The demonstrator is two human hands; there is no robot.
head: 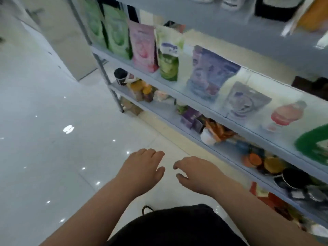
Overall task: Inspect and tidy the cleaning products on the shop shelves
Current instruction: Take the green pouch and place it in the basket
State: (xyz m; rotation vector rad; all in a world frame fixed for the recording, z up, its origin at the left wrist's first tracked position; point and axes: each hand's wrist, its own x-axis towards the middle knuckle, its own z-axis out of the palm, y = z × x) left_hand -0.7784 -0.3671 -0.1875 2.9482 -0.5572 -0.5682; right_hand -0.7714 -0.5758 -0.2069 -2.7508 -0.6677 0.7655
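Refill pouches stand along a grey shelf (pixel 177 89) on my right: two green pouches (pixel 117 32), a pink pouch (pixel 143 47), a green-and-white pouch (pixel 168 55), a blue-purple pouch (pixel 209 73) and a grey-purple pouch (pixel 246 100). A pink bottle (pixel 285 114) lies further right beside a green container (pixel 314 142). My left hand (pixel 142 167) and my right hand (pixel 197 173) hover side by side over the floor in front of the shelving, fingers loosely curled, holding nothing.
A lower shelf (pixel 229 151) carries small jars, boxes and orange-lidded tubs (pixel 255 158). An upper shelf (pixel 230 23) overhangs the pouches. The glossy white tiled floor (pixel 44 139) spreads to the left, and a beige cabinet (pixel 62 32) stands at the back left.
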